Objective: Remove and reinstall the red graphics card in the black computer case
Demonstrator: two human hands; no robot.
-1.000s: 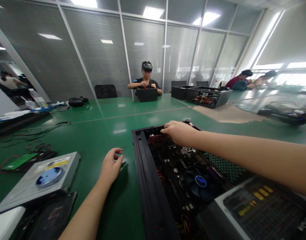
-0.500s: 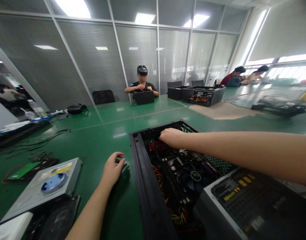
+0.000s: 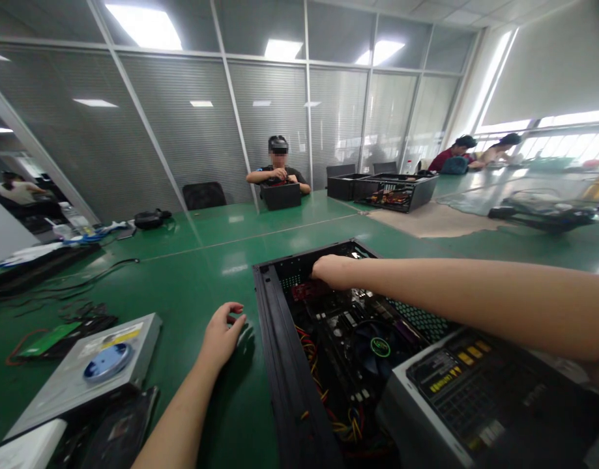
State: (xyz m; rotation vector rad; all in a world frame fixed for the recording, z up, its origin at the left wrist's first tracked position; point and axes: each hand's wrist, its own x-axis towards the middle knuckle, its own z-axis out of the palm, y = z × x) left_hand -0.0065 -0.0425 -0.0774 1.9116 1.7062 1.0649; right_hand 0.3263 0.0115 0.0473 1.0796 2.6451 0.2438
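Note:
An open black computer case lies on the green table in front of me, showing its motherboard, a round cooler fan and a grey power supply. My right hand reaches into the far end of the case, fingers curled down over a red card. What they grip is hidden. My left hand rests on the table just left of the case, fingers loosely curled with the thumb and forefinger close together, holding nothing I can make out.
A grey optical drive lies at the near left, with a green circuit board and cables behind it. A person sits across the table at a black box. Other open cases stand far right, where two more people sit.
The view has tilted and shifted a little. My right hand has moved slightly left and deeper over the red card. My left hand stays in place beside the case.

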